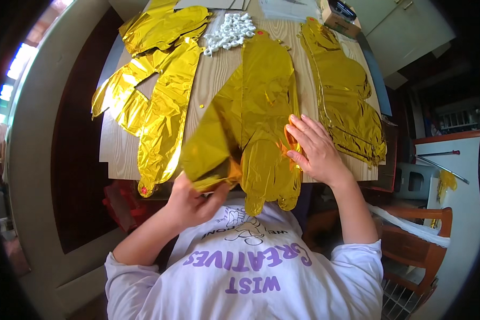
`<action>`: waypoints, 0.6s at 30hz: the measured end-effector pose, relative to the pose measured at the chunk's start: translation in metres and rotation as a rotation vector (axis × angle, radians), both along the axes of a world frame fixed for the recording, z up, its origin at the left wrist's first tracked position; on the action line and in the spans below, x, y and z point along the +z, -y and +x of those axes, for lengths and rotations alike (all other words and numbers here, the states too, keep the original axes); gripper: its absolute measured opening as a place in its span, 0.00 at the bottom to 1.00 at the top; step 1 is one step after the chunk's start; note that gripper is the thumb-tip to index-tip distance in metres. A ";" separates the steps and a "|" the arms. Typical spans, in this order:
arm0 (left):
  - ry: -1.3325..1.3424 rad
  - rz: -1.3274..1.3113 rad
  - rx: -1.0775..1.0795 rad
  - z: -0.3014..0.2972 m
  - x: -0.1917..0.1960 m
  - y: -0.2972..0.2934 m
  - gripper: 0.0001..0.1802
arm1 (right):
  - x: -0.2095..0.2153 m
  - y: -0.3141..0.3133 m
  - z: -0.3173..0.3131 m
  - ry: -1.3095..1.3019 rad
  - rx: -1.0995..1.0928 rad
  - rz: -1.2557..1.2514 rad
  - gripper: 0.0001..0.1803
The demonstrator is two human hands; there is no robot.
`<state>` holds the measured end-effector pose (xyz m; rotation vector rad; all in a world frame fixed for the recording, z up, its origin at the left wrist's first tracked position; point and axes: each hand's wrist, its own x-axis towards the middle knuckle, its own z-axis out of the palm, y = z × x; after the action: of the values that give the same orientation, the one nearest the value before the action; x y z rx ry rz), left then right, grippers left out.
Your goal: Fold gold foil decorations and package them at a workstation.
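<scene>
I'm looking at a middle gold foil balloon (pixel 266 90), flat and with no air in it, in the center of the frame. My left hand (pixel 194 200) pinches its loose flap at lower center. My right hand (pixel 317 152) lies on its right edge, thumb spread from the fingers; I can't tell if it nips the small fold there. I think I'm folding the flap in. The next move seems to call for a soft pull with the left while the right holds things flat.

The balloon's bottom hangs past the near edge of the wooden table (pixel 213 69). Bare wood shows at center left, beside the left gold balloon (pixel 170 101). The right gold balloon (pixel 341 80) leaves only a thin strip. White rings (pixel 230 32) crowd the top.
</scene>
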<state>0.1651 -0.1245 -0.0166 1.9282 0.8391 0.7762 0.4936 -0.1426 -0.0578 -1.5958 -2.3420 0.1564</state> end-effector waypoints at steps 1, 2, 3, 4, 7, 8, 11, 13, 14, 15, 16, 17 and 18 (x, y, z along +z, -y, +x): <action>-0.039 0.116 -0.113 0.004 -0.001 -0.007 0.06 | 0.001 -0.001 -0.001 -0.006 -0.004 -0.006 0.31; -0.073 0.231 -0.231 0.010 -0.002 -0.015 0.06 | 0.001 -0.001 -0.002 -0.008 -0.014 -0.013 0.30; -0.073 0.357 -0.335 0.023 0.001 -0.026 0.07 | 0.003 -0.001 -0.002 -0.008 -0.023 -0.022 0.30; -0.072 0.483 -0.439 0.037 0.005 -0.032 0.08 | 0.004 -0.001 -0.002 0.001 -0.015 -0.016 0.30; -0.084 0.236 -0.709 0.045 0.010 -0.051 0.12 | -0.009 -0.003 0.006 0.125 0.018 0.030 0.32; -0.061 0.105 -0.808 0.043 0.010 -0.061 0.14 | -0.009 -0.003 0.006 0.075 0.014 0.018 0.32; -0.009 -0.158 -0.362 0.031 -0.001 -0.085 0.13 | -0.005 0.000 0.003 -0.017 -0.009 -0.012 0.31; -0.186 0.138 -0.122 0.031 -0.025 -0.088 0.14 | -0.004 0.000 0.002 -0.037 -0.002 -0.022 0.31; -0.283 0.356 -0.106 0.034 -0.035 -0.089 0.16 | -0.004 -0.001 0.002 -0.047 0.000 -0.027 0.32; -0.377 0.576 -0.088 0.035 -0.042 -0.090 0.18 | -0.003 -0.001 0.002 -0.046 0.000 -0.027 0.32; -0.406 0.614 -0.144 0.036 -0.048 -0.089 0.21 | -0.002 -0.001 0.003 -0.045 0.000 -0.026 0.32; -0.433 0.647 -0.201 0.042 -0.048 -0.084 0.24 | -0.002 0.000 0.003 -0.045 0.001 -0.030 0.32; -0.461 0.681 -0.258 0.048 -0.049 -0.080 0.27 | -0.001 0.000 0.003 -0.043 0.001 -0.033 0.32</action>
<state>0.2127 -0.0443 -0.0656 2.8293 0.6015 0.4932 0.4966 -0.1427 -0.0590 -1.5903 -2.3194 0.2278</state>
